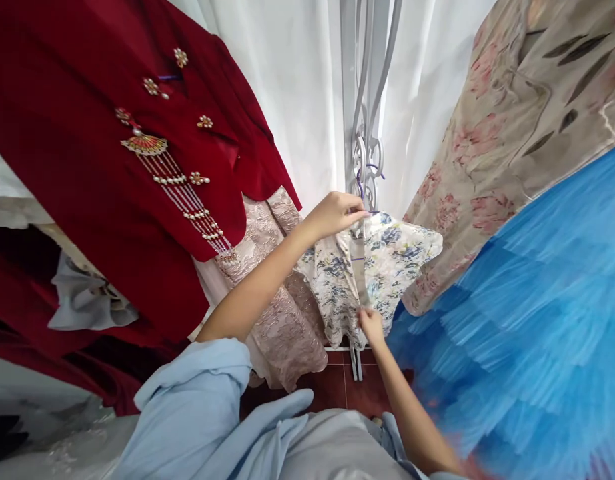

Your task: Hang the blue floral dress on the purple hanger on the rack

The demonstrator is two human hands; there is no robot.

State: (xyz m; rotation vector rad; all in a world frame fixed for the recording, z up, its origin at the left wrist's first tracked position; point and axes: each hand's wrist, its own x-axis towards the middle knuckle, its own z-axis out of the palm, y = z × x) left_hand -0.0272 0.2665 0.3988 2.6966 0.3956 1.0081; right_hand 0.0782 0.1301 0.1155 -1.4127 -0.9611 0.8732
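Note:
A white floral blouse (395, 247) with blue and green print hangs open at the front from a purple hanger (357, 259). My left hand (340, 212) is closed at its neckline, just below the hanger's hook; whether the fingertips grip fabric, hanger or both cannot be told. Lower down, my right hand (371, 325) pinches the front edge of the blouse. The hanger hook meets a grey metal rack (360, 153) with curled loops.
A red jacket (187, 133) with beaded brooches hangs left, over a pink brocade garment (287, 320). At right are a beige floral garment (452, 180) and a blue ruffled tulle dress (527, 320). White curtain (297, 87) hangs behind; red tiles (332, 387) lie below.

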